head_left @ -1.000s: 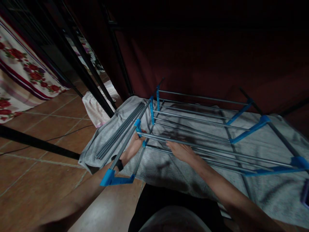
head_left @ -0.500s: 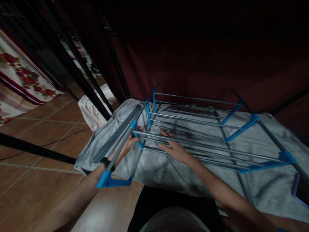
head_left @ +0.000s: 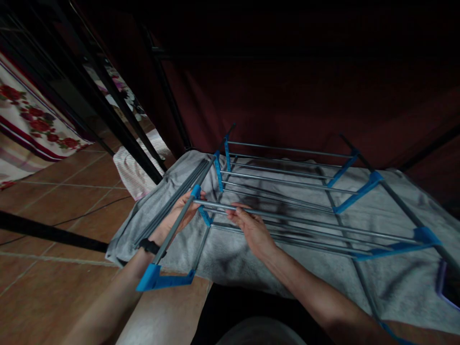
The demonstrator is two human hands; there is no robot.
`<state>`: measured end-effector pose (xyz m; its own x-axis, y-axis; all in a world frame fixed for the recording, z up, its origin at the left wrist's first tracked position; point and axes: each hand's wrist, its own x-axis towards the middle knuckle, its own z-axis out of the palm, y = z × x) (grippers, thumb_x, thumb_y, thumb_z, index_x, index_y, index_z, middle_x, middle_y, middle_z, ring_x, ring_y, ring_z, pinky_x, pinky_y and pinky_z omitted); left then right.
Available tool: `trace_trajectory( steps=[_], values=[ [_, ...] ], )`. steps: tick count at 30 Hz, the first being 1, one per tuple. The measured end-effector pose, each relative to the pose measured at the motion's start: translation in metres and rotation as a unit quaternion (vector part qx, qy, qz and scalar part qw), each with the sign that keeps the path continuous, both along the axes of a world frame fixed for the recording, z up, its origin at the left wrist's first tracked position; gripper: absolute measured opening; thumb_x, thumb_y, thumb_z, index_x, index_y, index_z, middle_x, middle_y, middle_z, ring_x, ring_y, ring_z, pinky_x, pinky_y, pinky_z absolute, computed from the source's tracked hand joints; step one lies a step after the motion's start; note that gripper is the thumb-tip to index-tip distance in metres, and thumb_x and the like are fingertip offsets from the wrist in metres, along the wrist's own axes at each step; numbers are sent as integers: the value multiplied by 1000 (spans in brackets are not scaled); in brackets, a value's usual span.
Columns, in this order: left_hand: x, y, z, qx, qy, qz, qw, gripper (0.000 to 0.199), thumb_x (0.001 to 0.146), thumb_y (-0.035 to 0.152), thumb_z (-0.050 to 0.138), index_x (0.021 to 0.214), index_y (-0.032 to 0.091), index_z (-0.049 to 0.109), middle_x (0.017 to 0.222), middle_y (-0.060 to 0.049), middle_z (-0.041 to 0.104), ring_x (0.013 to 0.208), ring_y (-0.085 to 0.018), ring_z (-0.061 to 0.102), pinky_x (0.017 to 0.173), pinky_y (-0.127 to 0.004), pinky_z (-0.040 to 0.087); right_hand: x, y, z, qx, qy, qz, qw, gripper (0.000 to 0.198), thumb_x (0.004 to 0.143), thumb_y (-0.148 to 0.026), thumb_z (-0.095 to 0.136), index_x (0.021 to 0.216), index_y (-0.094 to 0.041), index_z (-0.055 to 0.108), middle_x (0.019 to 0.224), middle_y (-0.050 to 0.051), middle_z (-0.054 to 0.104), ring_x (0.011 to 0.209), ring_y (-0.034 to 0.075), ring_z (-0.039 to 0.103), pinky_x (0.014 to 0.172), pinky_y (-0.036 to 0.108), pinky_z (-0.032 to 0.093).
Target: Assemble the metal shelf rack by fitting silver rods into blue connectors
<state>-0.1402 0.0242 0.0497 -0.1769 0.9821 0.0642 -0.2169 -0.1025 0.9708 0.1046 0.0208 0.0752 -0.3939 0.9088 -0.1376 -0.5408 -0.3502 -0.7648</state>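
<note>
A half-lying rack of grey metal tubes and blue plastic brackets rests in front of me. My left hand is closed around the blue bracket at the near left side, fingers partly behind it, with a dark band on the wrist. My right hand pinches the metal rod running from that bracket to the blue bracket on the right. The rod's left end meets the left bracket; whether it is seated there I cannot tell. More rods cross between brackets farther back.
Several loose grey tubes lie left of the rack on a grey blanket. A dark-edged object, perhaps a phone, sits at the right edge. Black metal posts and a dark red curtain stand behind. Tiled floor shows left.
My right hand has gone from spread fingers near the rods to pinching the front rod. My left hand has shifted up around the bracket, whose near corner has tilted slightly left.
</note>
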Motion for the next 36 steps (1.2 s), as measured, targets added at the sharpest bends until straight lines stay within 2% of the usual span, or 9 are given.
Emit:
trace_trajectory(
  steps=[7,13,17,19,21,24,28,31,36],
  values=[
    [-3,-2,4,-20,22,-31,999,39,64,33,85,102,28,77,100,-4,74,104,-29,63,95,-45,47,-4,0,5,-38,-29,-39,998,33,70,-42,79,94,-19,75,81,3,78,70,16,70,74,31,56],
    [-5,-4,3,-47,70,-30,996,42,64,55,77,105,42,78,93,-5,75,113,-39,61,100,-54,47,-2,0,5,-43,-35,-38,998,33,70,-43,78,92,-19,74,82,4,78,71,16,70,72,29,55],
    [-3,-6,3,-53,91,-16,994,41,67,59,74,106,48,76,95,-1,76,115,-38,61,100,-54,49,10,-10,14,-55,-89,143,984,42,81,-57,67,88,-16,72,85,10,77,68,17,70,64,29,55],
    [-3,-6,3,-52,95,-15,994,39,67,60,74,105,48,75,98,0,76,114,-38,62,99,-54,50,13,-14,27,43,-134,226,964,41,88,-55,59,91,-16,71,87,10,77,71,18,70,65,30,56],
    [-4,-6,1,-44,84,-19,995,36,67,58,77,101,46,76,99,0,76,111,-37,63,98,-53,51,10,-11,43,232,-216,204,926,31,95,-44,53,102,-19,71,101,8,76,87,19,72,79,33,57],
    [-7,-3,-7,-27,54,-19,998,31,67,54,80,95,41,76,98,-1,76,105,-34,65,96,-51,52,-8,5,62,480,-405,115,770,31,99,-27,49,126,-23,66,128,8,68,120,21,63,105,36,48],
    [-11,2,-18,-10,53,8,999,27,69,50,81,92,37,74,96,-2,75,102,-33,64,93,-49,51,-36,28,65,576,-555,142,583,43,104,-21,37,144,-21,51,129,11,65,113,23,67,98,36,51],
    [-11,4,-19,-16,69,22,997,22,71,47,80,87,34,71,94,-2,74,103,-32,64,91,-48,51,-46,34,57,590,-596,155,523,45,106,-21,28,147,-24,47,125,11,65,104,24,70,91,39,54],
    [-4,4,-12,-19,62,23,998,27,70,43,82,92,33,70,100,-3,73,105,-31,64,92,-46,51,-45,37,52,591,-611,159,502,47,107,-23,27,151,-29,42,126,10,65,103,23,70,91,38,53]
  ],
)
